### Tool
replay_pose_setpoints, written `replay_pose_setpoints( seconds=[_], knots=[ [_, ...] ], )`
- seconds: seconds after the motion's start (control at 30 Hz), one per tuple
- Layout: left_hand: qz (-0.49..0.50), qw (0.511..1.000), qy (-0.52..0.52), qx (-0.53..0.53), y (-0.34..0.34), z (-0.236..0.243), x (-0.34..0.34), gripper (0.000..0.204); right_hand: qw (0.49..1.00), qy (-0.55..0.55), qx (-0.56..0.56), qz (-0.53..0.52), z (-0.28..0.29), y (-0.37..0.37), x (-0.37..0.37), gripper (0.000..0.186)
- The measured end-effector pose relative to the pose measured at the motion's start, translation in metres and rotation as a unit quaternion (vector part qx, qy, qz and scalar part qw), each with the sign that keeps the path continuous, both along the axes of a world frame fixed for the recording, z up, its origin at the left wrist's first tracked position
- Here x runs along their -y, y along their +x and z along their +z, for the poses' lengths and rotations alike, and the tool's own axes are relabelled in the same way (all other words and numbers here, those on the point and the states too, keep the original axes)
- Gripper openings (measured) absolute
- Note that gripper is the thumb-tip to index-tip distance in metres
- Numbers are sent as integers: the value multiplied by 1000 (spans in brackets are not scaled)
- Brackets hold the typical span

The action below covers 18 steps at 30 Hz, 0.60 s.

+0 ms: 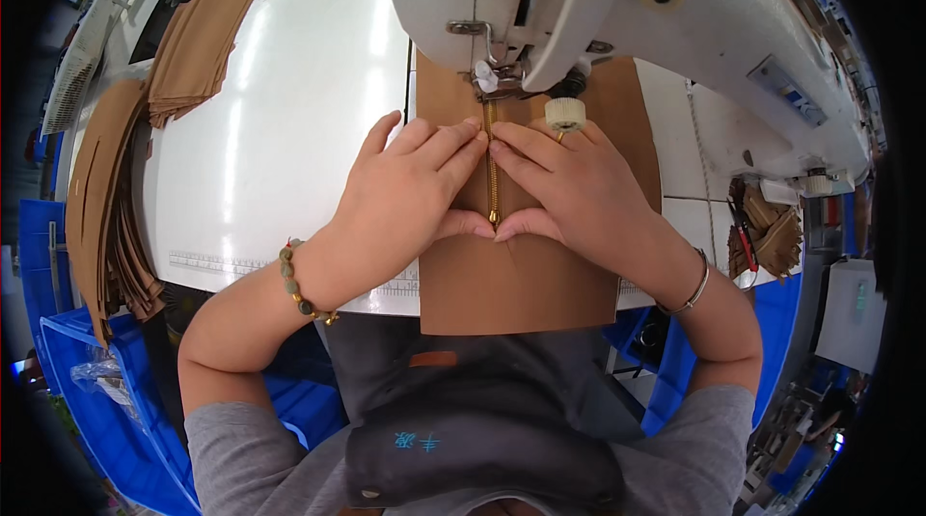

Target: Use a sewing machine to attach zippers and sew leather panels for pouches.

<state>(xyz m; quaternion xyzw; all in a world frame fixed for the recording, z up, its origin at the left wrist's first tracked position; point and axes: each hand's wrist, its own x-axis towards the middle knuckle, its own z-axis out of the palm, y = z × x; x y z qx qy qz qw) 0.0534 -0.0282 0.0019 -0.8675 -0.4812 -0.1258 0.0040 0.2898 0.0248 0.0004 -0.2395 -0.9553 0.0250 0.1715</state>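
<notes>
A brown leather-like panel [521,294] lies under the head of a white sewing machine [434,0], its near end hanging over the table's front edge. Down its middle runs a gold-toothed zipper [495,169], with the metal slider toward me. My left hand [400,183] rests flat on the panel to the left of the zipper, fingers stretched out and tips beside the teeth. Mirroring it on the other side, my right hand [584,183] also lies flat with fingers extended. Both thumbs nearly meet by the slider. The zipper's far end disappears beneath the presser foot [489,92].
Stacked brown pieces [207,43] lie at the far left, and longer strips [101,198] drape over the left table edge. Brown scraps [775,227] and a red-handled tool [743,236] sit at the right. Blue bins [106,400] stand below the table. A printed ruler [241,263] runs along its front.
</notes>
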Motion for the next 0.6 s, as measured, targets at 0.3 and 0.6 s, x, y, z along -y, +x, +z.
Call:
replay_pose_setpoints(
  seconds=[0.3,0.6],
  knots=[
    [12,996,-51,66,-5,-1,-23,82,999,36,-18,-36,-11,-6,-17,73],
    [13,983,-49,176,-15,-10,-14,77,999,-8,-52,-15,-10,2,-16,75]
  ],
)
